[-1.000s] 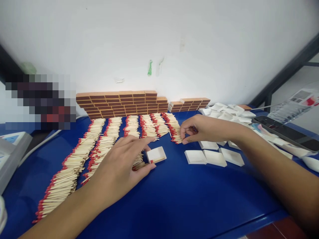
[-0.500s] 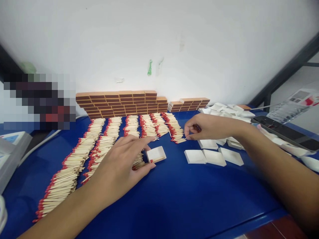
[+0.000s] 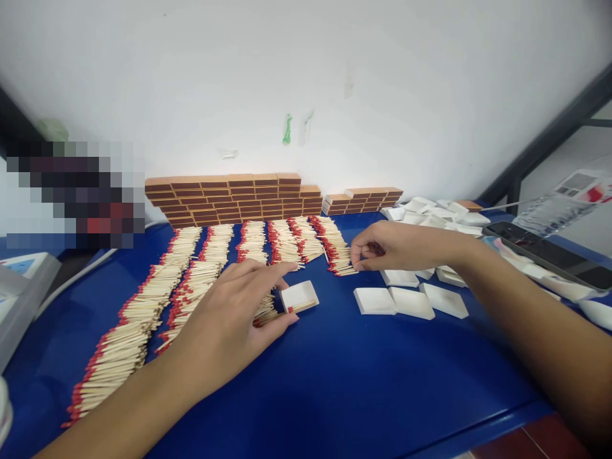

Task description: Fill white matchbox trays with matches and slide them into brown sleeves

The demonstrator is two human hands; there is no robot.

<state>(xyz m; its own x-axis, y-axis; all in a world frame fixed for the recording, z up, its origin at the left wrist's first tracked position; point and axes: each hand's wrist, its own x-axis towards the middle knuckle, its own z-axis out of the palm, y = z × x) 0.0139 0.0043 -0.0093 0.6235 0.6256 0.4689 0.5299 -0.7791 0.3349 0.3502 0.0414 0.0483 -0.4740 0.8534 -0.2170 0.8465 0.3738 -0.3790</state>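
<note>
My left hand (image 3: 239,312) has its thumb and fingers around a small white matchbox tray (image 3: 299,294) resting on the table. A matchstick or two (image 3: 302,306) lie along the tray's near side. My right hand (image 3: 382,247) is pinched closed at the tail ends of the rightmost row of red-headed matchsticks (image 3: 337,252). A matchstick end meets its fingertips; how many they grip is hidden. Three more white trays (image 3: 375,301) lie side by side below my right hand. Under my left hand, another row of matchsticks (image 3: 264,312) is partly covered.
Long rows of matchsticks (image 3: 127,341) run down the left of the blue table (image 3: 335,395). Stacked matchboxes (image 3: 239,199) line the wall behind. At the right are a heap of white trays (image 3: 435,210), a phone (image 3: 549,255) and a plastic-wrapped package (image 3: 554,204).
My right hand has shifted slightly left, its fingertips now against the ends of the rightmost matchsticks. My left hand and the tray have stayed in place.
</note>
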